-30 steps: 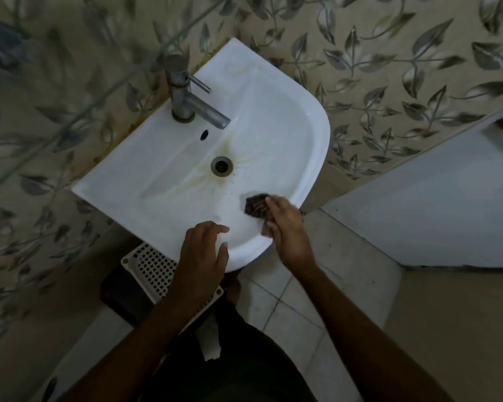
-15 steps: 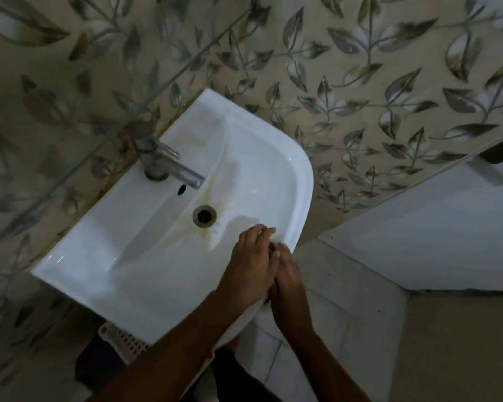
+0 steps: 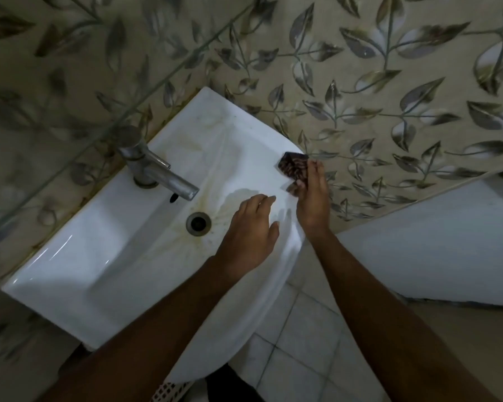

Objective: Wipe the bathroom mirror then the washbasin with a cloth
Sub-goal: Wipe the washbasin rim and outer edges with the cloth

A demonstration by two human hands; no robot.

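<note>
Two bare hands work over a white washbasin point(image 3: 122, 271) seen from above. The right hand point(image 3: 312, 195) holds a small dark patterned cloth point(image 3: 293, 166) against the basin's far right rim, next to the leaf-patterned tiled wall point(image 3: 389, 82); the fingers look fairly straight along the cloth, though their undersides are hidden, so how tightly they grip cannot be told. The left hand point(image 3: 249, 230) hovers or rests, fingers relaxed and slightly spread, over the bowl's right side, holding nothing.

The basin's curved front edge runs from lower left round to the right. A metal tap point(image 3: 154, 169) stands at the back left, its spout reaching toward the drain point(image 3: 198, 223) in the middle of the bowl. The bowl left of the drain, and the flat ledge at the near left, lie open and unoccupied by either hand. Pale floor tiles point(image 3: 296, 358) show below the rim, and a white panel point(image 3: 433, 250) stands at right.

Half a second ago both hands were pressed together at the near right rim, the cloth hidden beneath them. Now they are apart, and the right hand and cloth have moved further along the rim toward the wall.
</note>
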